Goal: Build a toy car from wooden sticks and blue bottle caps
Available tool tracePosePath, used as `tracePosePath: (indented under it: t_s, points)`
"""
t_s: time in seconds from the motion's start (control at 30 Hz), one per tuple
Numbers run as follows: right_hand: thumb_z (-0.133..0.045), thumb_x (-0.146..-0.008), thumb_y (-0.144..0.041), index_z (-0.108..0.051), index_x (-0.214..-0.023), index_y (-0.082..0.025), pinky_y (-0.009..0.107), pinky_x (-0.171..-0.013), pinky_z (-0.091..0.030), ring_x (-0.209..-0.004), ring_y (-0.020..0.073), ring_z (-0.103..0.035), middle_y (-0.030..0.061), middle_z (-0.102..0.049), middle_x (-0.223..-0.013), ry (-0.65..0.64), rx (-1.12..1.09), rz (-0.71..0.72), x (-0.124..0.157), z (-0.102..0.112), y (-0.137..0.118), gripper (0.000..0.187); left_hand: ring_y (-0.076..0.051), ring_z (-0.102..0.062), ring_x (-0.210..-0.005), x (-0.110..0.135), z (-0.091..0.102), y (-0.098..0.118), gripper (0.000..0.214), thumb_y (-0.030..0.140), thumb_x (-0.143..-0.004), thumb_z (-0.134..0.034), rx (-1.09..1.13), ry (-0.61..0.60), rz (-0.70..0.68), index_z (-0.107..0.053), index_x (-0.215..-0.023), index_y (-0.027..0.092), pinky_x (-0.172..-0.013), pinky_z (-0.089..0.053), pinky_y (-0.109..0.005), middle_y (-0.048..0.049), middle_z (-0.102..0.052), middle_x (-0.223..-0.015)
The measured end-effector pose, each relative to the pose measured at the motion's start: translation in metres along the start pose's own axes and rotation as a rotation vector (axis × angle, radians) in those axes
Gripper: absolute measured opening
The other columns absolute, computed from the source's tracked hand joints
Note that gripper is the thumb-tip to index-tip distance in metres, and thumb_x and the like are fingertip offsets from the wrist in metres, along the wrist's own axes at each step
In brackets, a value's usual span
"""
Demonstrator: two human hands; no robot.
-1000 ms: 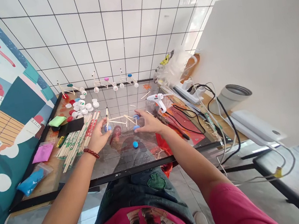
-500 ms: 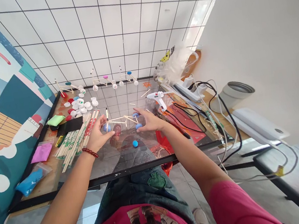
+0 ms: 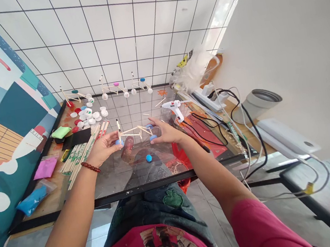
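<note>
A small tricycle model [image 3: 131, 134], built of wooden sticks with blue bottle caps for wheels, is held between my two hands over the dark reflective tabletop. My left hand [image 3: 103, 147] pinches the single blue front wheel [image 3: 120, 143], below an upright stick with a dark tip. At the other end, my right hand [image 3: 167, 134] has thumb and fingers around the pair of blue rear wheels [image 3: 152, 138]. A small blue ball of clay or similar [image 3: 149, 158] lies on the tabletop nearer my body.
Three similar stick tricycles [image 3: 114, 90] stand along the back edge. White and red caps [image 3: 88, 117], bundled sticks [image 3: 80, 162] and clay packets [image 3: 46, 167] lie left. A white glue gun [image 3: 174, 109], an orange-red mat [image 3: 205, 138] and cables [image 3: 242, 108] are right.
My left hand has shifted slightly left and lower its grip, now pinching the front wheel, which has turned and shows less of its face. My right hand has barely moved.
</note>
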State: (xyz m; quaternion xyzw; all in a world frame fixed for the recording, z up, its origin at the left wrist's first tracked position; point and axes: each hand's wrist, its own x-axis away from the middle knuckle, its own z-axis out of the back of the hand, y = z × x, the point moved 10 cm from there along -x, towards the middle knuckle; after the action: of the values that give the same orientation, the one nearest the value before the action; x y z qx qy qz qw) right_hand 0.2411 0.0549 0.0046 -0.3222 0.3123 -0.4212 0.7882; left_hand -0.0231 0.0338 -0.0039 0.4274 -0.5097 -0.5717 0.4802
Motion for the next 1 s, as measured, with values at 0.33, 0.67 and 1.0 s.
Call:
tracePosePath:
  t_s: [0.33,0.67,1.0]
  points:
    - [-0.096,-0.055,-0.037,-0.038,-0.159,-0.02,0.055,-0.123,-0.03,-0.14,0.0353,-0.054,0.0158,-0.062,-0.144,0.0,0.025,-0.017,0.0,0.0,0.0,0.121,-0.034,-0.064,-0.128,-0.003,0.002,-0.003,0.097,0.042,-0.052,-0.096,-0.161,-0.008,-0.089,-0.06,-0.14,0.024,-0.117,-0.046,-0.055,-0.0137,-0.07,-0.131]
    - [-0.095,-0.058,-0.037,-0.031,-0.162,-0.021,0.055,-0.124,-0.029,-0.146,0.0353,-0.048,0.017,-0.057,-0.149,-0.053,0.02,-0.008,0.002,-0.005,0.005,0.124,-0.038,-0.061,-0.134,-0.002,0.0,-0.004,0.099,0.052,-0.053,-0.095,-0.214,-0.003,-0.057,-0.06,-0.14,0.02,-0.118,-0.044,-0.056,-0.0175,-0.067,-0.139]
    - [-0.091,-0.065,-0.048,-0.036,-0.161,-0.023,0.054,-0.122,-0.034,-0.145,0.0367,-0.048,0.0164,-0.053,-0.155,0.026,0.041,0.09,0.004,0.003,-0.006,0.113,-0.037,-0.057,-0.138,0.003,-0.004,0.004,0.11,0.055,-0.051,-0.095,-0.28,-0.035,-0.04,-0.054,-0.147,0.021,-0.119,-0.044,-0.054,-0.0177,-0.062,-0.146]
